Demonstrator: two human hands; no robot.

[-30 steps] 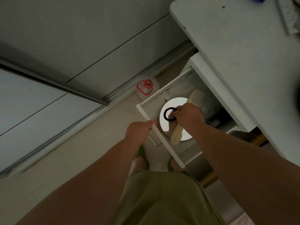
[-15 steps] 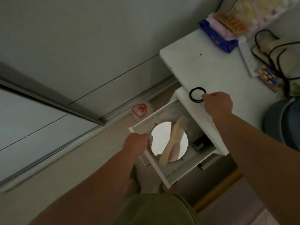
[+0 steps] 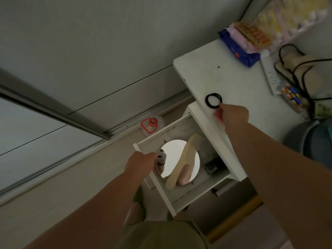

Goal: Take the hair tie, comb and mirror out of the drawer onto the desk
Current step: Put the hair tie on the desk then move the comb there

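Note:
A black hair tie (image 3: pixel 213 101) lies on the near edge of the white desk (image 3: pixel 239 90), and the fingertips of my right hand (image 3: pixel 231 114) pinch its lower right side. Below the desk, the white drawer (image 3: pixel 172 207) stands pulled out. A round mirror (image 3: pixel 172 155) lies flat in the drawer. A cream comb (image 3: pixel 181 162) rests diagonally across the mirror. My left hand (image 3: pixel 141 163) grips the drawer's front left rim.
At the back of the desk are a blue packet (image 3: pixel 237 49), a white power strip (image 3: pixel 272 76), black cables (image 3: pixel 294 69) and batteries (image 3: pixel 292 94). A grey bin (image 3: pixel 310 139) stands at right. A clear jar with a red lid (image 3: pixel 150 124) sits on the floor by the sliding-door track.
My right hand lifted the hair tie out of the drawer and carried it up onto the desk edge. My left hand stayed on the drawer front.

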